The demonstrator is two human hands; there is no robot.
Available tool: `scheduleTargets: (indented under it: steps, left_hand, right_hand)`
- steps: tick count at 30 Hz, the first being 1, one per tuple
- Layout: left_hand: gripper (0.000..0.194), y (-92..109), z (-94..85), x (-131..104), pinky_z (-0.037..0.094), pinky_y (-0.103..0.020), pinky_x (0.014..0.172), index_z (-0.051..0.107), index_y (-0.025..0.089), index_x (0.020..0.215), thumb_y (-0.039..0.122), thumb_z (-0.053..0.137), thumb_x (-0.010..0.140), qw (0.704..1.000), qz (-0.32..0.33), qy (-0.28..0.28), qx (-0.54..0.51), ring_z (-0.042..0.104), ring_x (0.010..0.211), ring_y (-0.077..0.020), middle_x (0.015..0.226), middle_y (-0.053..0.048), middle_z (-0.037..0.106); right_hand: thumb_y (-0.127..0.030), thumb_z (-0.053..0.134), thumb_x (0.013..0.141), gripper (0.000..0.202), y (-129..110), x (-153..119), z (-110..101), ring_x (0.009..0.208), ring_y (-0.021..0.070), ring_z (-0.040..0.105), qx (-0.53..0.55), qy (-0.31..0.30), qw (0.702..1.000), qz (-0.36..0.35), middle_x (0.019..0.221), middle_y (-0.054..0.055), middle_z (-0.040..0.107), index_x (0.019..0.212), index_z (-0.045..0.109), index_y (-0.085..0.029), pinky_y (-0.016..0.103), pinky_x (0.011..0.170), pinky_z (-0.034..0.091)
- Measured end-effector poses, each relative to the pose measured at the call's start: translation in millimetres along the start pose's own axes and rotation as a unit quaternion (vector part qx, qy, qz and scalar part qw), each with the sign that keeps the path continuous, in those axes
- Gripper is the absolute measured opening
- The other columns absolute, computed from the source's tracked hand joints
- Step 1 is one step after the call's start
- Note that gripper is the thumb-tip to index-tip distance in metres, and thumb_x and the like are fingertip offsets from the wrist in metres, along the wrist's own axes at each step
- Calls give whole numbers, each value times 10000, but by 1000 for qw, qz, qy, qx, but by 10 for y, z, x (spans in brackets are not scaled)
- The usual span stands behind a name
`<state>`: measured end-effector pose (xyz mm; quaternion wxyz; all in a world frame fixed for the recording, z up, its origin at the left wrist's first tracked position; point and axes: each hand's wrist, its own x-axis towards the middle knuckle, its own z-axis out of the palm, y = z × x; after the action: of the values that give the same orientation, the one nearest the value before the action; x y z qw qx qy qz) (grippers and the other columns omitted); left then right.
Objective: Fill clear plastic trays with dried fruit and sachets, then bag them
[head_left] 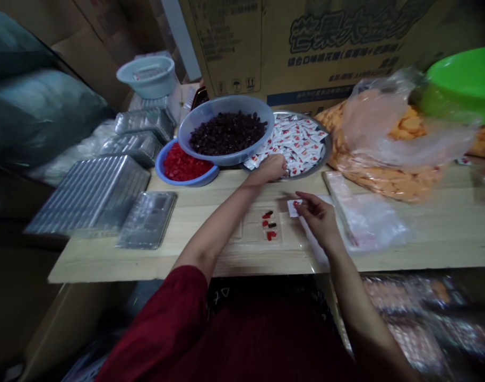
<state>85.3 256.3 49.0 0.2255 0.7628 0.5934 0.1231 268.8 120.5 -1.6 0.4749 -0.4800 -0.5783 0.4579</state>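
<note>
My left hand reaches to the near rim of a round metal tray heaped with small white sachets printed in red. Its fingers are curled in, and what they grip, if anything, is hidden. In my right hand, a single white sachet is pinched between thumb and fingertips, just above the table. Between my arms lies a clear plastic blister tray with red and dark pieces in its right-hand compartments. My left forearm partly covers its left side.
A bowl of dark pieces overlaps a blue bowl of red pieces. Stacked clear trays stand on the left. Plastic bags and a large bag of orange contents lie right; a carton rises behind.
</note>
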Motion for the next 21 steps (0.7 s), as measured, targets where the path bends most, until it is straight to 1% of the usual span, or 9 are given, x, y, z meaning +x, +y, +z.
scheduleTargets:
  steps: [3, 5, 7, 9, 12, 15, 18, 19, 21]
  left_hand:
    - [36, -38, 46, 6, 510, -367, 890, 700, 149, 840, 183, 700, 828, 1000, -5, 9, -24, 662, 923, -245, 937, -118, 726]
    - [87, -60, 34, -22, 511, -385, 901, 709, 145, 845, 232, 712, 833, 999, -7, 4, -37, 665, 940, -264, 937, -127, 730]
    - [136, -62, 4, -19, 513, -386, 908, 723, 139, 856, 259, 754, 801, 999, -7, -19, -36, 668, 961, -280, 944, -132, 736]
    - [146, -48, -25, 13, 514, -378, 901, 736, 129, 853, 224, 785, 753, 998, -13, -50, -23, 671, 969, -288, 927, -139, 740]
    - [90, -40, -34, 58, 515, -371, 875, 743, 120, 814, 149, 763, 731, 997, -15, -74, -16, 674, 939, -285, 866, -137, 736]
    - [116, -81, -11, 62, 515, -369, 871, 740, 119, 841, 206, 754, 766, 999, 5, -45, -30, 667, 926, -265, 902, -130, 729]
    - [266, -138, 1, 72, 503, -364, 899, 728, 127, 965, 255, 797, 741, 999, 21, -20, -32, 649, 978, -256, 1023, -120, 717]
    - [274, -151, -1, 82, 496, -365, 910, 725, 133, 969, 230, 803, 725, 999, 26, -23, -28, 645, 993, -258, 1034, -115, 713]
    - [178, -165, -9, 102, 480, -371, 931, 725, 146, 889, 175, 782, 723, 998, 40, -36, -25, 642, 1007, -268, 992, -107, 712]
  right_hand:
    - [-349, 695, 847, 314, 94, -300, 371, 689, 157, 600, -40, -32, 998, -28, 828, 28, 678, 1113, 720, -184, 290, 634, 523]
    - [-290, 640, 877, 203, 108, -431, 636, 750, 178, 633, -75, -63, 993, -60, 901, 58, 689, 1037, 725, -197, 306, 673, 544]
    - [-229, 592, 899, 169, 93, -540, 855, 804, 202, 654, -120, -90, 985, -87, 934, 77, 680, 1001, 724, -201, 329, 720, 562]
    - [-195, 560, 916, 188, 61, -640, 987, 878, 229, 667, -162, -103, 975, -109, 975, 97, 666, 1012, 721, -199, 362, 795, 575]
    - [-177, 524, 948, 243, -5, -752, 1009, 994, 254, 662, -210, -109, 961, -142, 1093, 125, 648, 1100, 714, -198, 405, 897, 569]
    - [-166, 505, 982, 274, -68, -796, 927, 1106, 279, 628, -264, -116, 939, -187, 1169, 138, 664, 1161, 711, -191, 449, 970, 537]
    - [-194, 557, 982, 253, -53, -803, 894, 1243, 327, 566, -316, -165, 903, -241, 1275, 132, 680, 1175, 720, -193, 523, 1026, 491]
    - [-201, 578, 975, 253, -23, -807, 899, 1269, 335, 556, -325, -182, 894, -250, 1311, 134, 672, 1184, 721, -188, 535, 1034, 485]
    - [-199, 590, 970, 272, 60, -829, 914, 1288, 329, 563, -330, -203, 887, -252, 1353, 148, 657, 1210, 716, -169, 527, 1042, 492]
